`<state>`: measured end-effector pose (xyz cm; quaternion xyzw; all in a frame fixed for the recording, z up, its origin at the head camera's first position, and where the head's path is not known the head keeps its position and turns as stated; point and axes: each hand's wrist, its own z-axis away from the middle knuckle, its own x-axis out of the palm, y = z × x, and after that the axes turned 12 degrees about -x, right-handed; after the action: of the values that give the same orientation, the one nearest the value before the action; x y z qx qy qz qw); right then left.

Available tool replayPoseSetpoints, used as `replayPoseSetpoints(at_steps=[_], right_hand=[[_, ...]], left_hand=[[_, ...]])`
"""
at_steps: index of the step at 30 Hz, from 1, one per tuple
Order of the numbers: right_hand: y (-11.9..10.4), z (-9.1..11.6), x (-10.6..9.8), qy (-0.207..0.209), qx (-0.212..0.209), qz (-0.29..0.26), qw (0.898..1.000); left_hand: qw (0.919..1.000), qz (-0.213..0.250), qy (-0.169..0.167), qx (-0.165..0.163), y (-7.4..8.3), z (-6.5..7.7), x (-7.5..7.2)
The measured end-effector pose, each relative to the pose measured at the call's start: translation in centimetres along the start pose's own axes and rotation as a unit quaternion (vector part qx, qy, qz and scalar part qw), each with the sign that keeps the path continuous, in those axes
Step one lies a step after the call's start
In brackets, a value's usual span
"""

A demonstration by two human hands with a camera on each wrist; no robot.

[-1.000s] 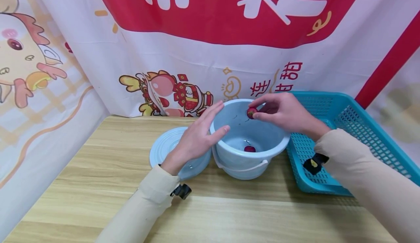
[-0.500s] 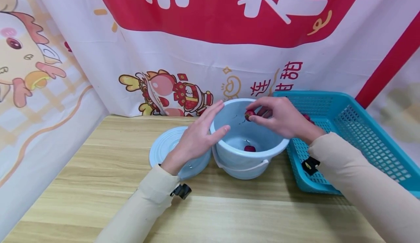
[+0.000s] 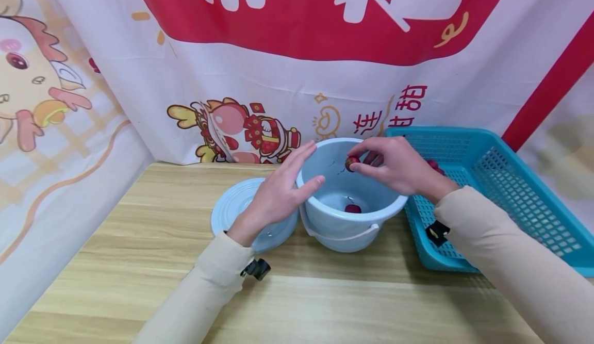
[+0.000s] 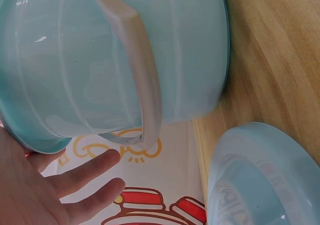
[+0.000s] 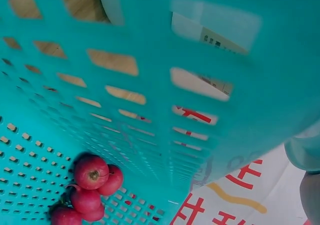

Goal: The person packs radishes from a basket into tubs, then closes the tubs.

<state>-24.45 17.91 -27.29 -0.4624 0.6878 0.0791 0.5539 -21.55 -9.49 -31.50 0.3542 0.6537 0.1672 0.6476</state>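
Over the light blue bucket [image 3: 345, 238], my right hand [image 3: 394, 163] pinches a small red radish [image 3: 352, 164] between thumb and fingertips. Another radish [image 3: 352, 208] lies on the bucket's bottom. My left hand [image 3: 278, 189] is at the bucket's left rim, its fingers extended; in the left wrist view that hand [image 4: 45, 185] touches the rim while two fingers stand clear of the wall. In the right wrist view only a sliver of the right hand shows at the edge, and the held radish is out of sight there.
A light blue lid [image 3: 232, 205] lies on the wooden table [image 3: 116, 261] left of the bucket. To the right stands a teal perforated basket [image 3: 520, 205]. Several radishes [image 5: 90, 172] are clustered inside it. A printed cloth [image 3: 260, 76] hangs behind.
My right hand has shifted slightly left and down with the radish, uncovering radishes in the basket behind the wrist. The left hand stays at the rim.
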Motion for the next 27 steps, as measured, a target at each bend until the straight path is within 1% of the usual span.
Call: replayPoseSetpoints(at_steps=[27], right_hand=[[0.14, 0.01, 0.15, -0.002, 0.008, 0.007, 1.000]], left_hand=[[1.0000, -0.002, 0.006, 0.003, -0.04, 0.07, 0.04]])
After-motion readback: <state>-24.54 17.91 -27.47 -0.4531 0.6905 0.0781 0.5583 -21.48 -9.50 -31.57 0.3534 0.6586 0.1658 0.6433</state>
